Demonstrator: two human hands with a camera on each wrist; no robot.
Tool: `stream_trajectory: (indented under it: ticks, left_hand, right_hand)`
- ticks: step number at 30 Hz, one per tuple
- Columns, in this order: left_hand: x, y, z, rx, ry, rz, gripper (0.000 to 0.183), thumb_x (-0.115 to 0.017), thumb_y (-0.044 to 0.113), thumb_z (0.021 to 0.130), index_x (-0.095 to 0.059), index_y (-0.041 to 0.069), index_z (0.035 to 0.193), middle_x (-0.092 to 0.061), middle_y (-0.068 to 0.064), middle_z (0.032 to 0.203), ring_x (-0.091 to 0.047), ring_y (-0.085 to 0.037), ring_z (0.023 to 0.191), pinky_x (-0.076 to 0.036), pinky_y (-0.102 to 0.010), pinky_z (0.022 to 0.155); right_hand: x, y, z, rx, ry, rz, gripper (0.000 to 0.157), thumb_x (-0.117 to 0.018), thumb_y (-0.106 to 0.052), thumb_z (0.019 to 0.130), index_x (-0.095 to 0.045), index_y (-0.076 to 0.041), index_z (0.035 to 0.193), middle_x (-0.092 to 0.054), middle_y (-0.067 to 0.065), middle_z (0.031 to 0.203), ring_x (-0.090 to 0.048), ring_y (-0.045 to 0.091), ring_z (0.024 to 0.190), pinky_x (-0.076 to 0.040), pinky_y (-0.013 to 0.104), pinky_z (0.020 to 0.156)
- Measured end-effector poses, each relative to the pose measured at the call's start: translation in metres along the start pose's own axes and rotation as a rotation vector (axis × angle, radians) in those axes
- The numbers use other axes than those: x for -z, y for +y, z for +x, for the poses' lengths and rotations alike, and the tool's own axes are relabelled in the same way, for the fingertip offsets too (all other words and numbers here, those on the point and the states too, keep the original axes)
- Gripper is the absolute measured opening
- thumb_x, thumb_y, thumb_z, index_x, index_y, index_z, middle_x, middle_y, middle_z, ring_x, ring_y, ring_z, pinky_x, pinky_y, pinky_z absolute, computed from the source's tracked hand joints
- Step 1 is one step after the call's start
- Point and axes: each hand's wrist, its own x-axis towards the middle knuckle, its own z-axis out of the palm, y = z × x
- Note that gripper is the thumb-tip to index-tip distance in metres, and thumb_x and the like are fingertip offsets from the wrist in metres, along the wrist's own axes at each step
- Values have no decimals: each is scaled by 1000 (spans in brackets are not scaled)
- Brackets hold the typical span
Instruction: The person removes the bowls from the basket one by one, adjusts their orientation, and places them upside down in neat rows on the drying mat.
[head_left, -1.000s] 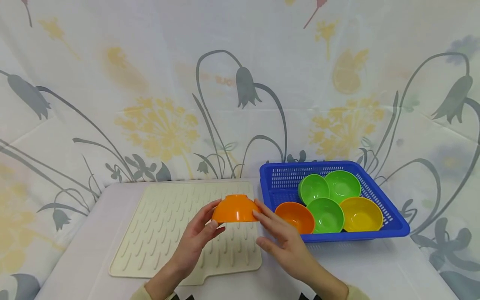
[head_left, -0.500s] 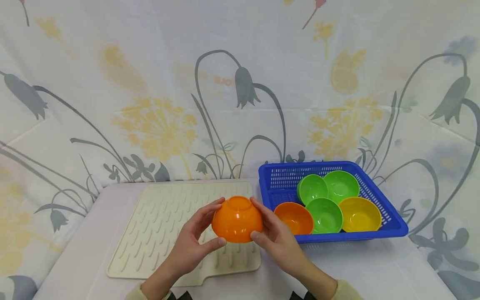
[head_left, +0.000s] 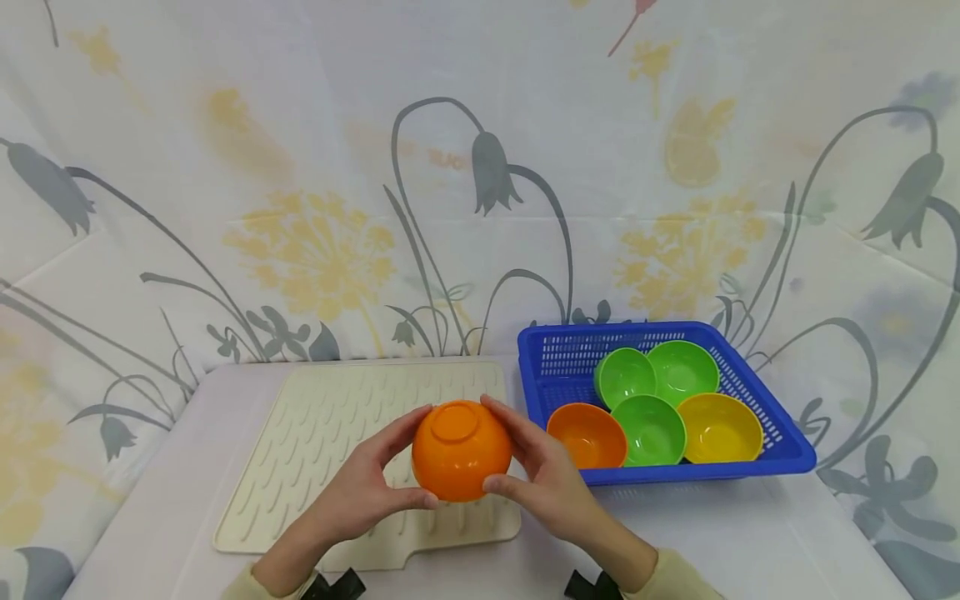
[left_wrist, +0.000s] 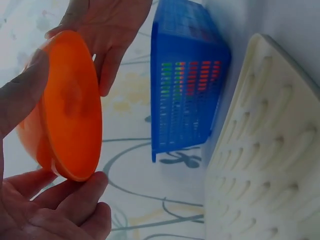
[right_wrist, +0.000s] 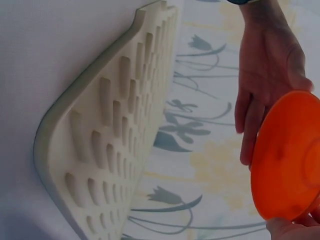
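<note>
An orange bowl (head_left: 472,467) is held bottom-up between both hands in the head view, its foot ring tipped toward the head camera. My left hand (head_left: 367,475) grips its left side, thumb low near the rim and fingers behind. From the right, my right hand (head_left: 551,479) holds the other side, thumb at the lower front. In the left wrist view the hollow of the bowl (left_wrist: 75,110) shows nothing inside. Beneath the bowl lies a cream ridged drying mat (head_left: 300,450), and the bowl overlaps its right part in the head view.
To the right stands a blue plastic basket (head_left: 558,342). Inside it are an orange bowl (head_left: 588,437), several green bowls (head_left: 648,429) and a yellow bowl (head_left: 720,429). A flower-printed curtain (head_left: 480,250) rises behind the white-covered table (head_left: 712,533).
The bowl has tilted so that its underside faces the head camera, and it has moved slightly down and left. My right hand, earlier with its thumb off the bowl, now grips it.
</note>
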Motion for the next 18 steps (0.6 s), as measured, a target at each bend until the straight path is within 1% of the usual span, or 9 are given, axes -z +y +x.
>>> stream_trajectory:
  ticks: [2,4,6,9,11,14,16,18]
  left_hand:
    - [2,-1,0,2,2,5,87,-85,18,81,-37,17,154,-44,-3,153,-40,-26,141,-29,-62,110]
    - [2,-2,-1,2,23,27,89,-85,19,81,-35,17,154,-43,-3,153,-39,-28,141,-28,-63,110]
    - [3,-4,0,-1,54,66,92,-86,20,79,-34,15,155,-43,-5,153,-39,-30,140,-29,-63,110]
    - [6,-8,0,17,111,127,96,-88,23,76,-33,12,154,-44,-7,152,-40,-32,139,-30,-64,110]
    - [10,-11,1,37,151,158,99,-90,24,74,-33,12,154,-44,-9,152,-40,-33,139,-29,-65,110]
    - [20,-17,1,86,227,211,99,-92,26,70,-37,14,152,-45,-9,150,-40,-35,139,-26,-70,108]
    - [28,-22,1,119,272,248,98,-93,28,68,-40,15,150,-48,-10,145,-41,-35,135,-28,-71,105]
    - [35,-27,2,147,312,290,96,-94,30,67,-43,15,148,-50,-11,137,-42,-33,127,-33,-69,100]
  right_hand:
    - [-3,2,3,12,8,-28,68,-71,-11,92,-40,-12,152,-38,4,157,-36,22,143,-34,32,111]
    - [-8,5,6,14,22,-55,69,-73,-11,90,-42,-13,151,-37,3,157,-36,22,144,-34,32,110]
    - [-12,7,9,15,39,-88,69,-74,-10,89,-44,-13,151,-38,4,157,-36,23,144,-34,32,110]
    - [-19,11,17,-11,70,-133,69,-76,-10,87,-46,-12,149,-40,5,156,-36,23,143,-34,33,110]
    - [-24,14,24,-37,99,-155,67,-77,-11,86,-49,-11,147,-42,5,154,-38,22,142,-35,34,110]
    - [-33,20,38,-88,132,-174,64,-77,-13,86,-52,-11,145,-47,5,150,-41,22,140,-37,37,109]
    - [-40,24,48,-114,155,-178,62,-78,-13,86,-54,-9,143,-51,7,147,-44,22,138,-40,39,108]
    - [-46,29,58,-138,173,-179,60,-78,-12,86,-56,-7,141,-53,8,144,-47,24,135,-42,41,107]
